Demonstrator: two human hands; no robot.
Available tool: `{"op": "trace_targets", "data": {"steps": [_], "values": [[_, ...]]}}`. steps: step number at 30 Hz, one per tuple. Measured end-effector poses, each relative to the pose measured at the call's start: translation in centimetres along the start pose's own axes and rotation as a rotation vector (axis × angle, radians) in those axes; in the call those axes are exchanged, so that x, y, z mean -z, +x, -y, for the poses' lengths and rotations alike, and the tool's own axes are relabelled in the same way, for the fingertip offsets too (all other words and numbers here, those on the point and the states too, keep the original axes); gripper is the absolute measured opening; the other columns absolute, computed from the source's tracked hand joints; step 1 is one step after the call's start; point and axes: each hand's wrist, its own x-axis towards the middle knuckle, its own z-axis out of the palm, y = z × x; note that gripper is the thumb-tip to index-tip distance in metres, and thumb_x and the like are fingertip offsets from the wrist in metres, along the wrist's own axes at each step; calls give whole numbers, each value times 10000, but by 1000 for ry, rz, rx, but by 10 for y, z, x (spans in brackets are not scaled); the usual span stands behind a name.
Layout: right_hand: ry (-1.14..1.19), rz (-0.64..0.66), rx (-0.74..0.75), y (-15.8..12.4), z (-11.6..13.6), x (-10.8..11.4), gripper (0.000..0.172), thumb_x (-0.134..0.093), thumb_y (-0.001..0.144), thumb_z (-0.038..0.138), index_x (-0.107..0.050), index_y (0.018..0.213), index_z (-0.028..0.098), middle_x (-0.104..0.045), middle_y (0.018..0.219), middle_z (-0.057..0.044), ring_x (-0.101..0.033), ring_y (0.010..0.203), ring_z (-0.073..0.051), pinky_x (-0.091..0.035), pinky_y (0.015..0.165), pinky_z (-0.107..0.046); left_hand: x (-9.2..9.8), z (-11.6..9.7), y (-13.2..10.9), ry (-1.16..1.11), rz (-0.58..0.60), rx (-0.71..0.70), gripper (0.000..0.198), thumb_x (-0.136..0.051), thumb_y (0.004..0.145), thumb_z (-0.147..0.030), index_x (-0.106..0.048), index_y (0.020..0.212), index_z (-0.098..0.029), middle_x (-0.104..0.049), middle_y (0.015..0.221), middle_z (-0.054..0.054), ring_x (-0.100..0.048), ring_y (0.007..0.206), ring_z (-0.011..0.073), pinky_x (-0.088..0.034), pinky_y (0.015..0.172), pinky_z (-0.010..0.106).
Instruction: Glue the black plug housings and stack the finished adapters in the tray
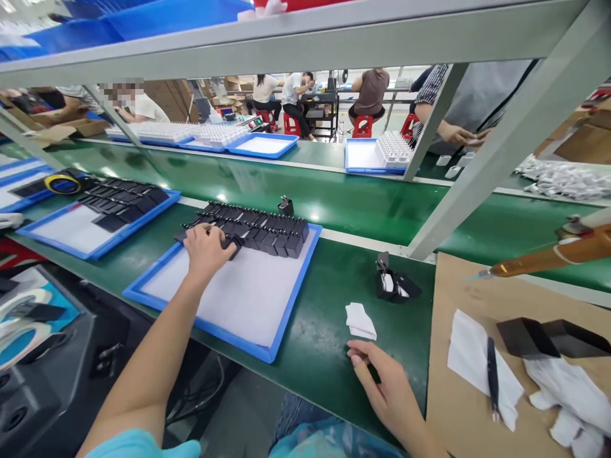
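Observation:
My left hand (207,249) reaches over a blue-rimmed tray (294,286) and its fingers are closed round a black charger housing (233,244) at the front of the rows. Several more black charger housings (267,230) stand packed together at the tray's far side, small metal prongs showing along their tops. My right hand (384,381) rests low over the green bench, fingers loosely curved, thumb and forefinger slightly apart, with nothing visible in them. Just beyond its fingertips lie small white paper pieces (360,320). Farther back sit opened black housings (394,283) with white inside.
Brown cardboard (446,331) at right carries black-handled tweezers (492,375), white cloth and black pieces. An orange-brown handheld tool (548,257) hangs above it. A second tray (90,245) of black housings lies left. A grey shelf post (477,152) slants ahead; co-workers sit beyond.

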Motion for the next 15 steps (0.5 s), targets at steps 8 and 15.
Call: {"op": "trace_targets", "data": {"steps": [8, 15], "values": [[14, -9, 25, 3, -2, -1, 216, -510, 929, 228, -608, 1113, 289, -747, 881, 3, -738, 760, -152, -603, 687, -220, -42, -106, 146, -174, 413, 18, 702, -759, 662, -493, -495, 1180, -100, -606, 1233, 242, -556, 1182, 360, -431, 954, 417], [-42, -267, -38, -5, -4, 38, 257, -524, 913, 218, -601, 1144, 299, -722, 938, -55, -725, 824, -201, -622, 713, -323, -56, -143, 167, -144, 507, 18, 548, -854, 530, -409, -657, 928, -88, -710, 975, 231, -634, 1060, 410, -492, 881, 479]]}}
